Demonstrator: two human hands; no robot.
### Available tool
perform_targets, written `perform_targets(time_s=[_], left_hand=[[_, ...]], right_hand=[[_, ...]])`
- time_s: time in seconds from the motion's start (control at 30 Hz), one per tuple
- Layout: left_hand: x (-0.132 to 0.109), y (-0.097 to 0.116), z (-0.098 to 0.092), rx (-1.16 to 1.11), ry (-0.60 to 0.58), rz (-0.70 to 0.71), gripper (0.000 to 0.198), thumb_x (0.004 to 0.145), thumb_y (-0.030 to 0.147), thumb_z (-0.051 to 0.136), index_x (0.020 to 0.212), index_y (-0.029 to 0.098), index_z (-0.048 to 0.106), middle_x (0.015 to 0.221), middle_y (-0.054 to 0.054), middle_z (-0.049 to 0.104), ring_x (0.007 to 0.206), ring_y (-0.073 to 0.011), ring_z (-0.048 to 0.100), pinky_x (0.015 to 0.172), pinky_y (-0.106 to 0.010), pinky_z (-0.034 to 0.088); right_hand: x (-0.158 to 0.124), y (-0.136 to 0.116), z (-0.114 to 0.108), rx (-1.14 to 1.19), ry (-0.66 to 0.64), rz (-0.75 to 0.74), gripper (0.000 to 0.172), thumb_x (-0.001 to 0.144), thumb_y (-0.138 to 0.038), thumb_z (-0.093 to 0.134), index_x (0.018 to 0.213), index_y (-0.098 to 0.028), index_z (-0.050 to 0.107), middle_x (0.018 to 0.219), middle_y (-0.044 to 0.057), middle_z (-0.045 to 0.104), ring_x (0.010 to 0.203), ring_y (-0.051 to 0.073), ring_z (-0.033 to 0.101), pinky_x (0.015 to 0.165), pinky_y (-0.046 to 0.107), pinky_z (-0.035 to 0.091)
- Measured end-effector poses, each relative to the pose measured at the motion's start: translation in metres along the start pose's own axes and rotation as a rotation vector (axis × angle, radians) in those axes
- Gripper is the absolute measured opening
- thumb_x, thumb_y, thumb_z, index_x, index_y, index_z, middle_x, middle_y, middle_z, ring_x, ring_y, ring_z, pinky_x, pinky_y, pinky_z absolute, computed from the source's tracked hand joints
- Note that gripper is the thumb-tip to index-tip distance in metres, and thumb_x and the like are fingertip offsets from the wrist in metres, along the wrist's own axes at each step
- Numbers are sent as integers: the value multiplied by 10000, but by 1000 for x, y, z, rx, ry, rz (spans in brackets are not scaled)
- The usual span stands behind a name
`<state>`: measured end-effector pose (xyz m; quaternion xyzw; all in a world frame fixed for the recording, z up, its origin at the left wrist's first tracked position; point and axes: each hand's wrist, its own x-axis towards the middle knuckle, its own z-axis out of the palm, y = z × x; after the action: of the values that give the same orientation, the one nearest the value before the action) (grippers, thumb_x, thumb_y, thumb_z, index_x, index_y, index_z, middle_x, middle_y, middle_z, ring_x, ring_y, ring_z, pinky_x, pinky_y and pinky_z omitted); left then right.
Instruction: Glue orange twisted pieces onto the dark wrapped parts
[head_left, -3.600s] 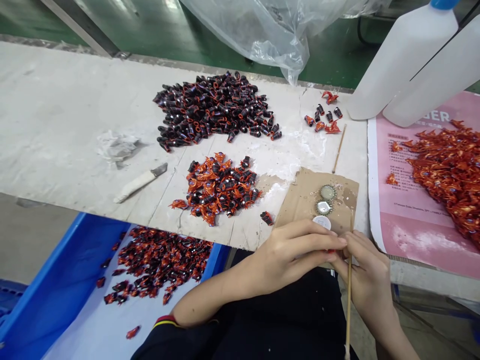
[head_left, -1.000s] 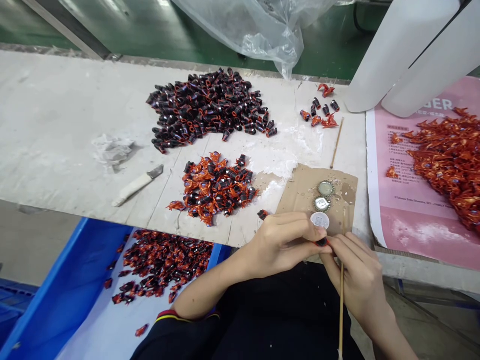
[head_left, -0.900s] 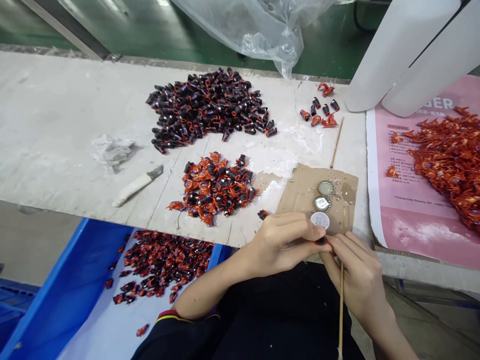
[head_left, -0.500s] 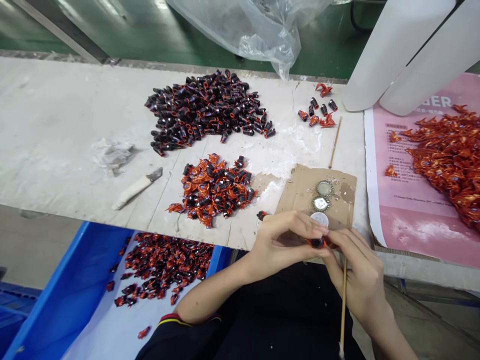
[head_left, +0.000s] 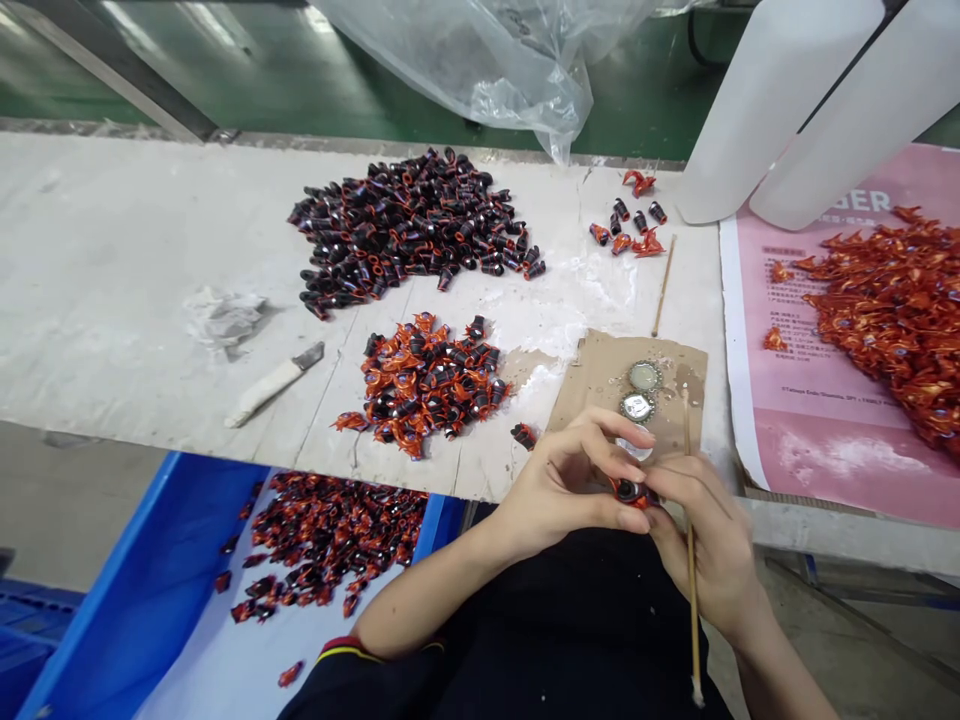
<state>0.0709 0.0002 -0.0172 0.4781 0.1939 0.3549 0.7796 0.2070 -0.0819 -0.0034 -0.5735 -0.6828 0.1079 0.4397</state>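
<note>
My left hand (head_left: 551,490) is closed on a small black-and-orange plastic part (head_left: 632,492), pinched between thumb and fingers. My right hand (head_left: 709,545) grips the same part from the right with thumb and forefinger. A thin wooden stick (head_left: 694,620) is also tucked in my right hand, its tips pointing up and down. Just beyond the fingers lies a cardboard piece (head_left: 589,380) carrying bottle caps (head_left: 637,406), one partly hidden by my left hand. A single loose part (head_left: 523,435) sits left of my left hand.
Black parts (head_left: 420,220) are heaped at the back, mixed orange-and-black ones (head_left: 431,385) nearer. A knife (head_left: 274,384) lies left; another stick (head_left: 664,285) lies behind the cardboard. Orange pieces (head_left: 892,320) cover a pink sheet at right. A blue bin (head_left: 127,570) stands below the table edge.
The part has turned slightly between my hands, and the left fingers have lifted and shifted a little on it. The right hand still keeps the stick. The view has shifted slightly.
</note>
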Motion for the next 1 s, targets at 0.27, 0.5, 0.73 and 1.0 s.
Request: perform_targets(time_s=[0.27, 0.5, 0.73, 1.0], left_hand=[[0, -3, 6, -43, 35, 8, 304, 669, 357, 867, 703, 166, 633, 941, -30, 660, 899, -127, 676, 785, -225, 572], [1, -2, 5, -82, 25, -5, 253, 694, 322, 857, 771, 178, 665, 896, -20, 677, 894, -121, 675, 812, -214, 551], [1, 1, 8, -145, 60, -50, 245, 719, 333, 839, 779, 174, 662, 879, -28, 684, 883, -137, 670, 806, -235, 540], [0, 5, 5, -75, -2, -41, 242, 711, 277, 844, 908, 202, 723, 938, -36, 678, 929, -151, 643, 840, -227, 523]], right_hand=[[1, -5, 3, -198, 66, -71, 141, 980, -172, 417, 987, -207, 554, 693, 15, 609, 635, 148, 565, 604, 290, 471], [2, -5, 3, -181, 37, -50, 114, 971, -143, 429, 988, -199, 527, 757, 22, 606, 675, 144, 546, 627, 275, 469], [-1, -3, 4, -151, -1, -46, 104, 945, -166, 481, 1034, -175, 534, 828, 46, 619, 762, 166, 569, 692, 299, 483], [2, -2, 3, -135, 18, -59, 111, 970, -153, 425, 1002, -174, 529, 804, 42, 593, 735, 157, 529, 665, 273, 466]])
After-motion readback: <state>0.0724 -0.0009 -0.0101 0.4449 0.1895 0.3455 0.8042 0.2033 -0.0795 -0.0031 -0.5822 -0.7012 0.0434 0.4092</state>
